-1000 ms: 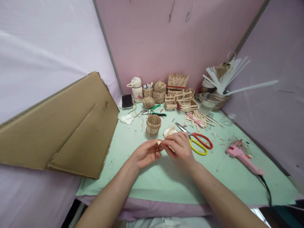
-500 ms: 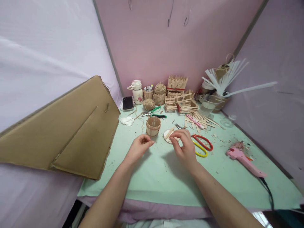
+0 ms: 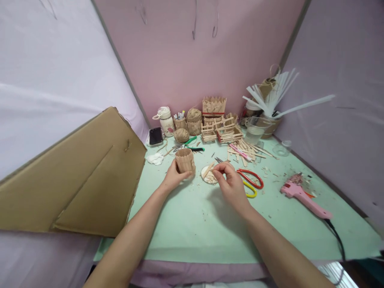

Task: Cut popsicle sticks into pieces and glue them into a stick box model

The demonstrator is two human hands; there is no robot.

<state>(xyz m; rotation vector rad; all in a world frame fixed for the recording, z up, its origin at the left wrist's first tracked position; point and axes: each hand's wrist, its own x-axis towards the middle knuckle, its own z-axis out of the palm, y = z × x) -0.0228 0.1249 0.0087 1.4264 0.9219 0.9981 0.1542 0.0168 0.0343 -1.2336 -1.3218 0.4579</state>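
Note:
My left hand (image 3: 176,176) is closed around the lower side of a small round wooden-slat cup (image 3: 185,161), which tilts slightly. To its right, my right hand (image 3: 230,182) has thumb and fingertips pinched together beside a white round dish (image 3: 205,179) that holds small wood pieces (image 3: 209,170). Whatever the pinch holds is too small to make out. Scissors with one red handle (image 3: 253,179) and one yellow handle lie just beyond and partly behind my right hand.
A pink glue gun (image 3: 306,200) with a black cord lies at the right. Green-handled pliers (image 3: 192,149), twine balls (image 3: 181,135), loose wood sticks (image 3: 244,150) and small stick crates (image 3: 229,134) fill the back. A large cardboard sheet (image 3: 81,176) stands at the left.
My left hand has moved up to the wooden cup and taken hold of it, tilting it. My right hand stays pinched by the dish. The whole view has shifted a little.

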